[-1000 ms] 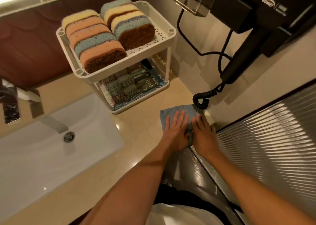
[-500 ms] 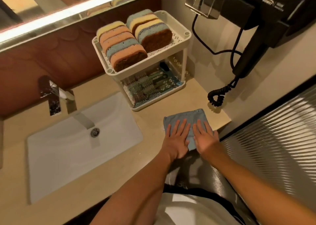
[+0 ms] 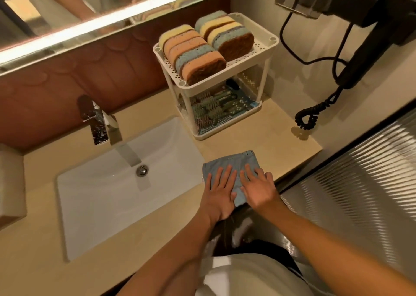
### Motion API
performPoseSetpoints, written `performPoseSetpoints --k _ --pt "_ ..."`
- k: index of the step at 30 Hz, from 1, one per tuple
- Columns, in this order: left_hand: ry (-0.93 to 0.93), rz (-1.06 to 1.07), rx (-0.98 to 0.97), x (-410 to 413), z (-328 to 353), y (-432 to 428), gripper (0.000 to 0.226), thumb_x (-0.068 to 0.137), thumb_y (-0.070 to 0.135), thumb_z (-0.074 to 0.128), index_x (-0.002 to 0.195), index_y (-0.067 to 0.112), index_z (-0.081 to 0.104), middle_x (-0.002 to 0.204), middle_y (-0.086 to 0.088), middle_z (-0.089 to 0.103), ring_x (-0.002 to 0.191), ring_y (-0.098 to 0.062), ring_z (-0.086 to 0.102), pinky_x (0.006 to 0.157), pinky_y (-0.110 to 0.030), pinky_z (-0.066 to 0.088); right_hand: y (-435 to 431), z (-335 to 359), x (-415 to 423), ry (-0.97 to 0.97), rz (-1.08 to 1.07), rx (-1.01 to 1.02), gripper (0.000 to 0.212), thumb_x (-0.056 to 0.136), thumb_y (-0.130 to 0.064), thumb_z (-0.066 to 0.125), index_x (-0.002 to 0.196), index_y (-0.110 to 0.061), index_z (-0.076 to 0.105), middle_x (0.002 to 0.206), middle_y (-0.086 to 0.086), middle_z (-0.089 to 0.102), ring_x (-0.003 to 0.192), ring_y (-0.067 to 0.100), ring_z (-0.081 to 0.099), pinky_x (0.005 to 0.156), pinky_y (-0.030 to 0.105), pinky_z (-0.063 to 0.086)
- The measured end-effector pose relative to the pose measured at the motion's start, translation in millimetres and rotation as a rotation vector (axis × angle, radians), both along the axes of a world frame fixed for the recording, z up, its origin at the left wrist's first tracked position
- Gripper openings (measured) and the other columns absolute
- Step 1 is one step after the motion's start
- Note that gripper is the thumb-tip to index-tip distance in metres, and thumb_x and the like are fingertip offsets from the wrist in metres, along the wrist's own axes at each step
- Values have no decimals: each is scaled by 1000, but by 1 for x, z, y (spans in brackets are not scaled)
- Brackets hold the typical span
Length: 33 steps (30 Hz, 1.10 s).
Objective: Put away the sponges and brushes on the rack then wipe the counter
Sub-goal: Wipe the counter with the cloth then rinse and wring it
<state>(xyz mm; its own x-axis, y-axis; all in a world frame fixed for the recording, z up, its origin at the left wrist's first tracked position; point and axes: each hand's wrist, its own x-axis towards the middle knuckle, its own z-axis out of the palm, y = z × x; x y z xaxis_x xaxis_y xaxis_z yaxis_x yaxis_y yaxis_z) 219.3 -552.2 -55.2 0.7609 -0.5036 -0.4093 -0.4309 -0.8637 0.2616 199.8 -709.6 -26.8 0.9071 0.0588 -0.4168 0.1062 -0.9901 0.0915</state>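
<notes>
"Where's the folded blue-grey cloth [image 3: 231, 163]?"

"Flat on the beige stone tabletop [image 3: 281, 147], right by the front edge, between the white rectangular basin [image 3: 101, 205] and the tabletop's right end. Both hands are on it. The left hand [image 3: 219, 193] and the right hand [image 3: 258, 187] sit side by side, nearly touching, with fingers straight and palms pressing down, not gripping."

"Which way does it lie?"

"The fold is close to square. If it has a long side, I'd say it runs from the front edge back towards the rack, the way the fingers point. The hands cover its near half, though, so I can't be sure."

"So the putting away is done?"

"Looks so to me. The coloured oval sponges [image 3: 193, 54] stand in two rows on the top shelf of the white two-tier plastic rack [image 3: 272, 39], and the grey-green bristle brushes [image 3: 211, 106] lie on the bottom shelf. This is the wiping step."

"And next?"

"A steady flat-palmed push across the bare stone, towards the rack's foot or along the basin rim, keeping the cloth from bunching or sliding off the edge."
</notes>
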Motion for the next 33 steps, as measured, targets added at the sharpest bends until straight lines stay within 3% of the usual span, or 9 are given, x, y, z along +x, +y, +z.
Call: performPoseSetpoints --k 7,12,19,24,28,32,33 --pt "-30 3 -24 -22 -9 69 62 109 40 15 158 28 -20 161 8 -35 150 -18 -33 120 -44 -23 68 5 -17 43 39 -38 54 110 -33 29 159 -15 16 167 12 12 146 34 24 113 47 26" --pt "-82 -3 -47 -43 -13 125 62 109 40 18 161 25 -13 164 5 -28 152 -21 -28 124 -48 -15 118 3 -33 4 71 5 55 108 -33 33 158 -13 21 165 15 19 140 33 32 105 42 32" --pt "-81 57 -57 -68 -3 187 62 109 38 18 161 25 -14 165 4 -27 152 -20 -29 124 -47 -14 180 7 -44 -31 150 -4 52 107 -36 34 153 -14 31 157 15 34 129 33 43 96 40 37" --pt "-86 91 -72 -90 -3 240 59 111 33 16 160 26 -16 164 5 -30 150 -18 -32 125 -47 -14 231 11 -57 33 219 11 54 106 -30 33 155 -7 26 159 22 29 135 37 38 102 42 37" --pt "-130 144 -67 -107 -6 283 57 112 30 16 156 27 -21 164 6 -30 149 -17 -33 125 -45 -12 271 13 -64 -10 315 51 43 104 -23 37 143 -5 41 139 20 49 123 35 45 94 41 42" --pt "-222 202 -63 -121 -3 313 55 111 32 25 160 22 2 168 2 -6 155 -23 -8 128 -49 3 300 9 -68 -6 452 39 35 104 -16 38 135 -2 48 126 18 56 116 35 48 92 41 42" --pt "-204 222 -70 -124 -3 318 54 110 33 21 161 22 3 167 2 -7 155 -23 -8 128 -48 1 305 7 -69 -1 482 39 34 105 -14 37 134 -1 48 124 19 57 115 35 48 92 42 42"
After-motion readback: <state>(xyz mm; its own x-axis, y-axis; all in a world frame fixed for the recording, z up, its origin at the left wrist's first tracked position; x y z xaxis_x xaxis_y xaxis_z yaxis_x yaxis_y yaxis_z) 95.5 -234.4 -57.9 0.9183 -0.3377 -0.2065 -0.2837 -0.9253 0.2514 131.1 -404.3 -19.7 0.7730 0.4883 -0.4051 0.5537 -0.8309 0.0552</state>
